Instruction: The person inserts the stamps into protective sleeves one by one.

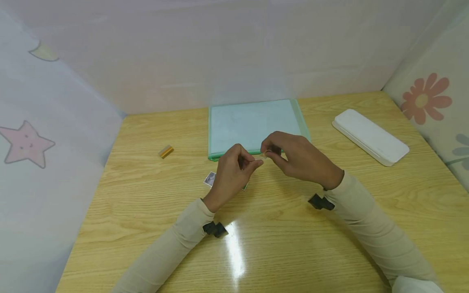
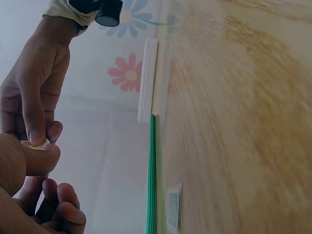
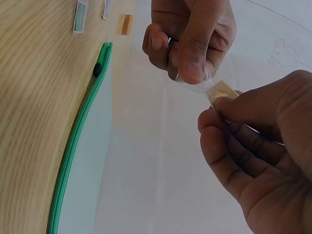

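Note:
In front of the green-edged zip pouch, both hands meet just above the table. My right hand pinches a small tan stamp-like piece between thumb and forefinger. Opposite it, my left hand pinches a small clear plastic sleeve by its edge. The sleeve meets the tan piece; whether the piece is partly inside it, I cannot tell. A small stamp-like picture with a white border lies by the left wrist. Beside that hand, a green one is mostly hidden.
A small orange-brown block lies on the wooden table to the left. At the right stands a closed white case. Printed cloth walls rise behind the table and at its sides.

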Demonstrator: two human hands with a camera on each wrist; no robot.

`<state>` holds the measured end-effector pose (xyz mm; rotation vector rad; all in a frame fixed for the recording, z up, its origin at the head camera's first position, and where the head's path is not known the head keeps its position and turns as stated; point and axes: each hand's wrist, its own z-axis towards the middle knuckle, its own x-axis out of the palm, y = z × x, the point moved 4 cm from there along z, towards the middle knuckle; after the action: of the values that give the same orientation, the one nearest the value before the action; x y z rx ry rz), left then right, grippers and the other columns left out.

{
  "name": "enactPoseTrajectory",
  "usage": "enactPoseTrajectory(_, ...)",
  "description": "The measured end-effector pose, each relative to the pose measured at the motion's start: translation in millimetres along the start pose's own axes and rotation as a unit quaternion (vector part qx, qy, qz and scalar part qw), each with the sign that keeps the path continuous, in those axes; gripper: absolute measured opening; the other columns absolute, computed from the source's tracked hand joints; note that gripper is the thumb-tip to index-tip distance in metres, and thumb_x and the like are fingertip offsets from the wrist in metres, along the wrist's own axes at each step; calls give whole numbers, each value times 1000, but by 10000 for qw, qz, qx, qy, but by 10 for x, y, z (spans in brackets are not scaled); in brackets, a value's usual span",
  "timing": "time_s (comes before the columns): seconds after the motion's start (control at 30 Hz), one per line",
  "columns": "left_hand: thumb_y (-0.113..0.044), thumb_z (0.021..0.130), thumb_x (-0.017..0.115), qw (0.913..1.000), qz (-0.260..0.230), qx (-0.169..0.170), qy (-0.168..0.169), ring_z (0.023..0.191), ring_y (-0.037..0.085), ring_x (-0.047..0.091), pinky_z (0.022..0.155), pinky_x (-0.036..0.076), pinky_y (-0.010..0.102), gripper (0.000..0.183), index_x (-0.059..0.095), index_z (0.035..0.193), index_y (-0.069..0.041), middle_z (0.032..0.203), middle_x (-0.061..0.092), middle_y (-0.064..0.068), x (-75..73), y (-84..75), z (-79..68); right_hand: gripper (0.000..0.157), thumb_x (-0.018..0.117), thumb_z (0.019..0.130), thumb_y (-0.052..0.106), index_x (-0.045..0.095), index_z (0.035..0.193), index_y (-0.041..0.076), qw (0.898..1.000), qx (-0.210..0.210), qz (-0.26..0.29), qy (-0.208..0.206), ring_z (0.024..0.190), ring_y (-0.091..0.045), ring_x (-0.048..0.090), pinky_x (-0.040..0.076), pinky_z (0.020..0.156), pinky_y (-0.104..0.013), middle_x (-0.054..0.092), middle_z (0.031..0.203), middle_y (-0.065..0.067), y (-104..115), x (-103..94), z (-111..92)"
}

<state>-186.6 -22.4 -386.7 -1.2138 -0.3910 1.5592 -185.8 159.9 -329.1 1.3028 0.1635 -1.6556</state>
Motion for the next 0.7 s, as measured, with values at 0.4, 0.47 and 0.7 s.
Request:
enactPoseTrajectory(0.4, -24, 94, 74, 9998, -167, -8, 103, 66, 8, 54, 58, 48, 28, 19, 57, 95, -14, 84, 58, -4, 6, 8, 1, 19, 68, 97, 9, 63, 116, 11, 9999, -111, -28, 44, 84, -5, 60, 51, 71, -28, 63, 103, 5, 41, 8, 7)
enactPoseTrajectory(0.47, -25, 94, 74, 9997, -185, -70, 130, 66, 8, 54, 59, 48, 28, 19, 58, 95, -14, 84, 58, -5, 5, 11, 1, 18, 69, 97, 9, 62, 114, 11, 9999, -113, -37, -78, 85, -4, 60, 51, 72, -27, 62, 103, 6, 30, -5, 0)
enactPoseTrajectory(0.7, -28, 94, 74, 9985, -404, -316, 215, 65, 11, 56, 58, 49, 29, 21, 60, 94, -13, 82, 61, -4, 6, 20, -1, 11, 66, 97, 4, 65, 105, 12, 9999, -133, -37, -65, 82, -3, 57, 51, 70, -26, 60, 98, 7, 23, 41, 3)
